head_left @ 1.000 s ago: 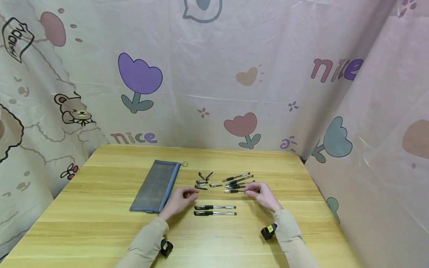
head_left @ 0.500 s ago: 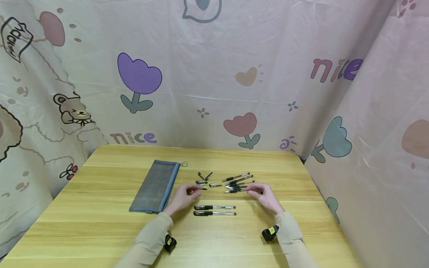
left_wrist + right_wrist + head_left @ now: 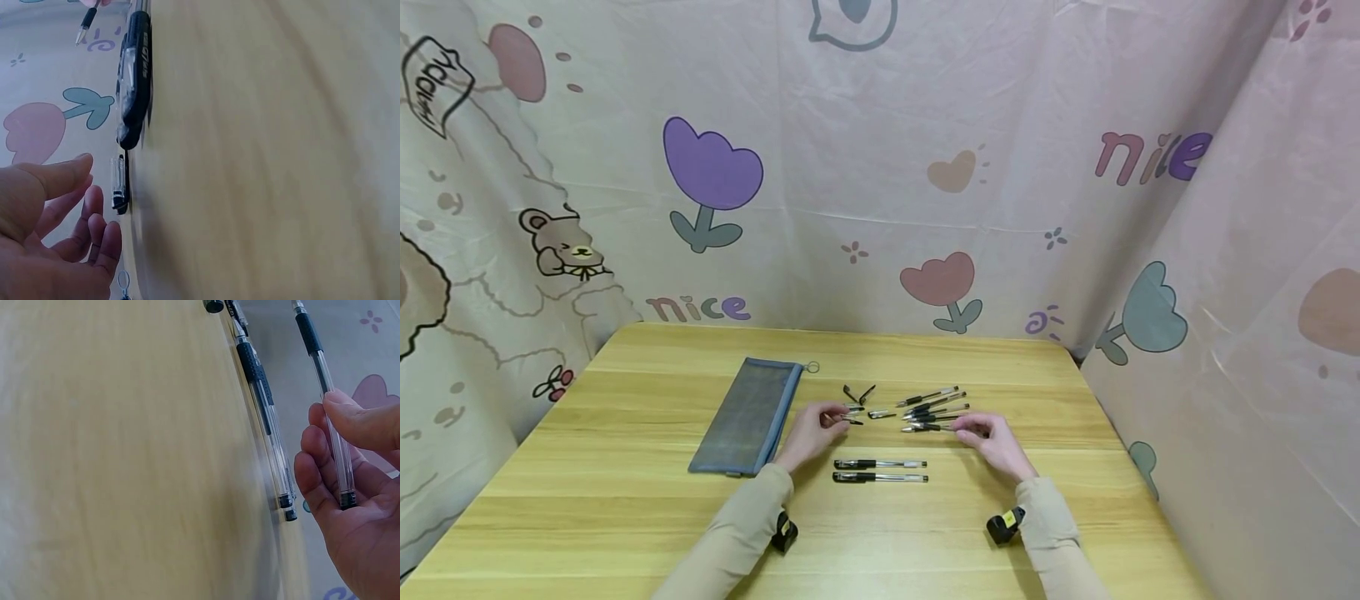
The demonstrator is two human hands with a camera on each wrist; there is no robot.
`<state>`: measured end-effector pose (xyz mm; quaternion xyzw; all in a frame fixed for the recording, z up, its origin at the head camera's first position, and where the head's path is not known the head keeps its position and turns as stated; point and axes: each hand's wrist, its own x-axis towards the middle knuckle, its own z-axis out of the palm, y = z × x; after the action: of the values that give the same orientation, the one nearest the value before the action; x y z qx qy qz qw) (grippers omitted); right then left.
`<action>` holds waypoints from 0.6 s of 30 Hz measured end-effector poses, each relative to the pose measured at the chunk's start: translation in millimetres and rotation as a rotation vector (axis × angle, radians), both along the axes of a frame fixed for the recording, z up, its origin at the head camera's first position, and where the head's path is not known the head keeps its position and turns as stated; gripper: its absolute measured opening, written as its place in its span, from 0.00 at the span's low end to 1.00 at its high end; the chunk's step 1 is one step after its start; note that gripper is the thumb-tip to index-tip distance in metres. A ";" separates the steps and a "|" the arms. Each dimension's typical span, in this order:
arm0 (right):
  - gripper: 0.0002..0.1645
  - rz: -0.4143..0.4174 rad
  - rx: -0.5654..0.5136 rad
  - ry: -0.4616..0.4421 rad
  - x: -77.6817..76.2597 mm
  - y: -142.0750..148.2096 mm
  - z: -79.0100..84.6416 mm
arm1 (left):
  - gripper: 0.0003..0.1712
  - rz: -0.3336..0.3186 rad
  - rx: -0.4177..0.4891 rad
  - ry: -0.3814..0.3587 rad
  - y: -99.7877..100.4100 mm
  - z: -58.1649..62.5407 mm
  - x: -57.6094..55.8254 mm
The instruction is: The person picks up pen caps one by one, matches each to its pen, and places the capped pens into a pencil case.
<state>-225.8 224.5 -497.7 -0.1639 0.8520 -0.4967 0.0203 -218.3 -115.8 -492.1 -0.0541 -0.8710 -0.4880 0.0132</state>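
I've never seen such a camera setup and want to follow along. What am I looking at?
These are a person's two bare hands, not a machine. The wide picture comes from a camera on the head; the other two come from cameras on each wrist. On the pale wood-grain table lie a flat blue-grey mesh pouch, two capped black-and-clear plastic pens, several slim uncapped pens and small black-and-clear pen caps. The right hand pinches another uncapped pen; the left hand is beside the caps, and nothing shows in its grasp.
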 end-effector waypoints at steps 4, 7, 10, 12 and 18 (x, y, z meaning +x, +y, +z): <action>0.11 0.001 0.007 -0.002 0.1 -0.8 0.0 | 0.11 0.015 -0.024 0.008 -0.8 -2.0 -3.3; 0.11 -0.001 0.011 -0.011 -0.1 -1.4 0.3 | 0.11 0.028 -0.054 0.019 -0.6 -3.7 -5.4; 0.12 0.002 0.012 -0.021 -0.3 -1.9 0.4 | 0.11 0.034 -0.077 0.024 -0.8 -4.3 -6.5; 0.12 0.004 0.010 -0.027 -0.4 -2.3 0.4 | 0.11 0.038 -0.090 0.026 -1.3 -4.6 -7.1; 0.12 0.004 0.006 -0.045 -0.3 -3.2 -0.3 | 0.11 0.028 -0.125 0.023 -2.7 -5.6 -9.0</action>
<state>-226.1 221.3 -498.0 -0.1545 0.8525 -0.4978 0.0411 -227.3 -118.5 -497.8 -0.0482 -0.9003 -0.4318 0.0268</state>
